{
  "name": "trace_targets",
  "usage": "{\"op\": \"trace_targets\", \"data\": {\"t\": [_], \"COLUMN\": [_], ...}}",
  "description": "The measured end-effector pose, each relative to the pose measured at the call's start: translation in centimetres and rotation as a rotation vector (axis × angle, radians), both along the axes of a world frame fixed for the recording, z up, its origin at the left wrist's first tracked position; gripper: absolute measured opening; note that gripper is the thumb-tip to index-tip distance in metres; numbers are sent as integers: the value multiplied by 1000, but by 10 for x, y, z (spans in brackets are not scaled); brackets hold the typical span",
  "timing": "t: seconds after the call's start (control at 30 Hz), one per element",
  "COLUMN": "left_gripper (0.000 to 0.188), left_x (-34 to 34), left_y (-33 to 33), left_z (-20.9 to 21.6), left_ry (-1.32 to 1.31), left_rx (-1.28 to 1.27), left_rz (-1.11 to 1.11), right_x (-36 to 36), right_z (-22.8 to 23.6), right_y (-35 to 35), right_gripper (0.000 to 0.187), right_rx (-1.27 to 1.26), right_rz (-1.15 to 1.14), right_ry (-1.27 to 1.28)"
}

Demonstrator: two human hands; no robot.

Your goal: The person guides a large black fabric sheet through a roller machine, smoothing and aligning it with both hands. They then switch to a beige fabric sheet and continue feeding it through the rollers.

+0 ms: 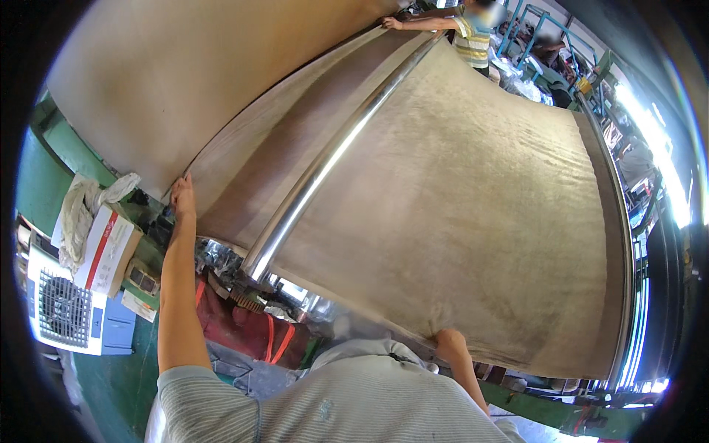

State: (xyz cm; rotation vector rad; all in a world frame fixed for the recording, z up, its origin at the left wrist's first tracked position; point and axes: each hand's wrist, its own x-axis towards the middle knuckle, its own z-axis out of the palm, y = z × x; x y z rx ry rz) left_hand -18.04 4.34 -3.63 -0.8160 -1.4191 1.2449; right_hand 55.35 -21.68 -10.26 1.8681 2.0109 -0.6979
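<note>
Tan, felt-like sheet fills most of the head view, draped over a long polished steel roller that runs from the lower middle up toward the top of the frame; beyond the roller the sheet continues as a smoother brown stretch rising toward the upper left. Left hand: arm extended upward, fingers laid against the near edge of the sheet where the smooth stretch meets the machine; whether they pinch the edge or only press on it cannot be told. Right hand: hidden under the lower hem of the sheet, which puckers around it, so it appears to grip the cloth from beneath, though the fingers themselves are not visible. The two hands sit well apart on the same side edge, a placement that, judging by the flat lie, keeps the width spread across the roller. At the far end of the roller a second person in a striped shirt reaches one hand to the opposite edge. At the left edge of the view: a cardboard box with a bundle of pale rope on it, and a white fan unit below.
</note>
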Motion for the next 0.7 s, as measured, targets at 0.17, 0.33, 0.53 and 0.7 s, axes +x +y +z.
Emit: {"op": "trace_targets", "data": {"t": [0.17, 0.33, 0.53, 0.7], "left_gripper": [88, 85, 69, 55], "left_x": [11, 14, -24, -31], "left_y": [3, 14, 22, 35], "left_z": [-10, -19, -42, -43], "left_ry": [254, 66, -385, -253], "left_rx": [-80, -116, 142, 64], "left_rz": [252, 237, -9, -53], "right_x": [-6, -13, -7, -5], "right_z": [6, 30, 42, 39], "right_y": [4, -1, -10, -12], "right_gripper": [20, 20, 20, 17], "right_rx": [-31, -18, -6, -12], "right_rz": [20, -76, -72, -119], "right_ry": [-21, 56, 101, 31]}}
